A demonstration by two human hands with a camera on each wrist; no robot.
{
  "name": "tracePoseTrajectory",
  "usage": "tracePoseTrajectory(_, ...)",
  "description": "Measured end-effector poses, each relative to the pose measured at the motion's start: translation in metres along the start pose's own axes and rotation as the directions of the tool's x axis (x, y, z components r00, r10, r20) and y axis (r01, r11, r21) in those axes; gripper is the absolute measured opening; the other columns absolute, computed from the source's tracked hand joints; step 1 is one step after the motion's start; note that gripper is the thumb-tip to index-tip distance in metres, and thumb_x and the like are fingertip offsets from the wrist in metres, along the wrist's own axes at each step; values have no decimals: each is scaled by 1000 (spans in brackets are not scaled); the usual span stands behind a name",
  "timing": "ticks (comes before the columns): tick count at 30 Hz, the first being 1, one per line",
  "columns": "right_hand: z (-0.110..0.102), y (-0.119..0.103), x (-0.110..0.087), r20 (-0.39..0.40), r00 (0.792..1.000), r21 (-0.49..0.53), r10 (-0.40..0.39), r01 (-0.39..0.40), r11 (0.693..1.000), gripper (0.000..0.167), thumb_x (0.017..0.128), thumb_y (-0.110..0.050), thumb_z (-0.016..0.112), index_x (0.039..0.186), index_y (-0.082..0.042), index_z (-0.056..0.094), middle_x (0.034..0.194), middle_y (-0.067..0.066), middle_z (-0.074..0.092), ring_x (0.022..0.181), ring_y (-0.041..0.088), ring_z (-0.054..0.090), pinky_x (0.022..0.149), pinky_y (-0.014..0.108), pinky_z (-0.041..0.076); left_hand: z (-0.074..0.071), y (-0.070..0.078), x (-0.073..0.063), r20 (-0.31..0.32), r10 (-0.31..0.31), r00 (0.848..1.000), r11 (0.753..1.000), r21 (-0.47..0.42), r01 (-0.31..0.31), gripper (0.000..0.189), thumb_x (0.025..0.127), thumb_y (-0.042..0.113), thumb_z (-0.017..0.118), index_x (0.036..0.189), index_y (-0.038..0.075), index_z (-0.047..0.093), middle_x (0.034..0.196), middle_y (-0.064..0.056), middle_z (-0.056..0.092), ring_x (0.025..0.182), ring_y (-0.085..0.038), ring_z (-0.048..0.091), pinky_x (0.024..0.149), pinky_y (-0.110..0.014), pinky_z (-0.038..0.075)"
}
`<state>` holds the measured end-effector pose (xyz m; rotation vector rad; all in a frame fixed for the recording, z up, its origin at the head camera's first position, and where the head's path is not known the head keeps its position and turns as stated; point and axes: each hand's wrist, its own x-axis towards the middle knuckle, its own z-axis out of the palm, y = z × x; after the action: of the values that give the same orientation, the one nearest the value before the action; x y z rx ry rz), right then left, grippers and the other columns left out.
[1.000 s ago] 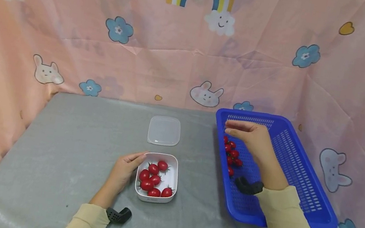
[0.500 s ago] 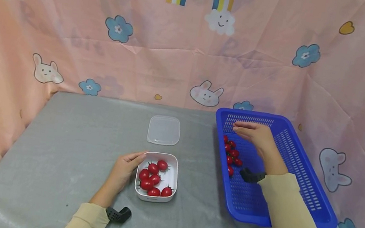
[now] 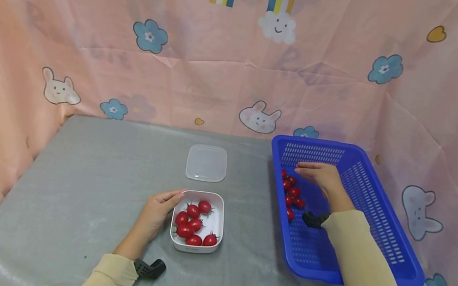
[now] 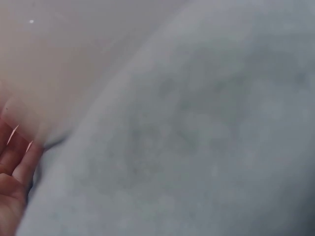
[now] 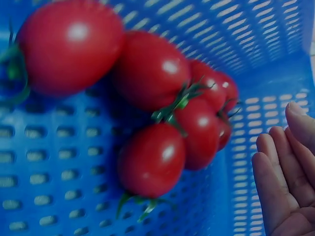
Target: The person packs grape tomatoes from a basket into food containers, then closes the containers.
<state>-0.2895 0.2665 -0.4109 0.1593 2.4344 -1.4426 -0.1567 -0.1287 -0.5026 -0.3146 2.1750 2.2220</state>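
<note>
My left hand point(image 3: 158, 211) rests its fingertips against the left rim of a square white container point(image 3: 218, 221). Several red cherry tomatoes point(image 3: 185, 231) with green stems lie inside it. In the left wrist view those fingers point(image 4: 25, 164) lie along the blurred, pale container wall. My right hand point(image 3: 323, 177) is over the far part of a blue plastic basket point(image 3: 378, 221), fingers extended and nothing between them. More cherry tomatoes point(image 3: 294, 192) sit along the basket's left wall. The right wrist view shows them close up, with the right hand's fingers point(image 5: 273, 187) apart from them at the right.
A translucent square lid point(image 3: 206, 163) lies flat on the grey cloth-covered table point(image 3: 83, 180) behind the container. A pink printed curtain point(image 3: 177, 70) stands behind and on both sides. The basket reaches close to the right-hand curtain.
My right hand has shifted right within the basket area and then slightly nearer, away from the left rim. The left hand, container and tomatoes stay as they were.
</note>
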Motion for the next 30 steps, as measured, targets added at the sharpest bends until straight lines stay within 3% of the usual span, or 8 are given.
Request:
tracePoseTrajectory(8, 2, 13, 8, 23, 999, -5, 24, -24, 1000, 51, 99, -23, 62, 140, 5, 52, 145, 23, 49, 135, 37, 50, 116, 45, 38, 0, 1, 0, 3, -1, 1000, 1000, 1, 1, 35, 94, 18, 67, 122, -3, 68, 125, -13, 70, 102, 5, 63, 91, -14, 50)
tracePoseTrajectory(16, 9, 18, 12, 25, 999, -38, 29, -28, 999, 53, 95, -21, 67, 137, 9, 53, 141, 24, 54, 132, 37, 53, 113, 46, 40, 1, 0, 1, 13, 7, 1000, 1000, -24, -6, 34, 94, 15, 66, 122, -5, 67, 124, -13, 70, 101, 6, 64, 91, -15, 51)
tracePoseTrajectory(20, 12, 18, 14, 18, 1000, -36, 24, -23, 999, 52, 93, -19, 70, 134, 10, 56, 137, 23, 57, 110, 20, 69, 109, 43, 45, 0, -1, 1, 7, 3, 1000, 1000, -24, -3, 33, 94, 14, 66, 121, -6, 67, 123, -13, 71, 100, 5, 64, 90, -16, 51)
tracePoseTrajectory(24, 15, 16, 14, 6, 1000, -40, 23, -23, 999, 49, 92, -16, 71, 131, 12, 58, 130, 23, 62, 84, 0, 67, 104, 42, 48, 0, -1, 0, 6, 4, 1000, 1000, -4, -4, 34, 94, 15, 66, 122, -5, 68, 123, -13, 71, 100, 5, 64, 89, -15, 51)
tracePoseTrajectory(27, 16, 16, 13, 3, 1000, -55, 18, -18, 998, 46, 92, -15, 71, 128, 11, 60, 126, 22, 66, 84, 2, 69, 104, 43, 48, 0, 0, 0, 8, 6, 1000, 1000, 0, -6, 35, 94, 17, 67, 122, -4, 68, 124, -14, 70, 101, 5, 64, 89, -15, 51)
tracePoseTrajectory(30, 16, 18, 11, 18, 1000, -67, 5, -4, 998, 43, 93, -16, 69, 127, 11, 62, 124, 21, 68, 94, 13, 72, 106, 46, 47, 0, 0, -1, 8, 8, 1000, 1000, 0, -8, 35, 94, 17, 67, 122, -4, 68, 124, -13, 70, 101, 6, 64, 90, -14, 50)
